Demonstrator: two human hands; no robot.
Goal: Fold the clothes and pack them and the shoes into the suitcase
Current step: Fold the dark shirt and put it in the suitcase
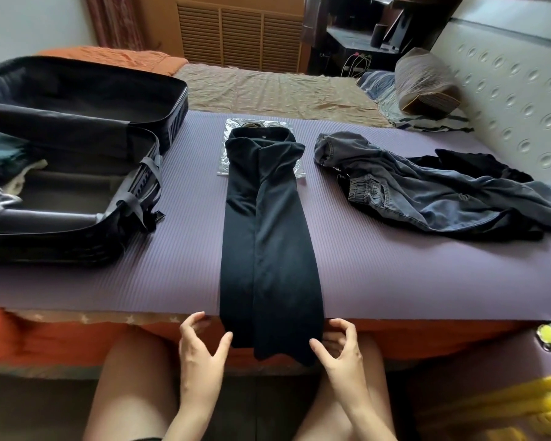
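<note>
Black garment lies folded lengthwise into 1 long narrow strip, centre of the frame, on the purple mat. Its long axis runs top to bottom: the collar end points to the upper centre and the hem end to the bottom centre. The collar end sits on a silvery plastic bag, contents hard to make out. The hem end hangs over the near edge of the mat, down the side of the bed. Left hand is at the left of the hanging hem and right hand at the right of it, so the strip's lower end sits between the 2 hands. Both hands have fingers spread and loosely curved, gripping nothing. The thumbs are just beside the garment's edges; cannot tell if they touch. Suitcase lies open in the upper left and left of the frame, well apart from the strip, with some folded clothes in the near half. Jeans lie crumpled on the mat at right, unfolded, over another dark garment.
</note>
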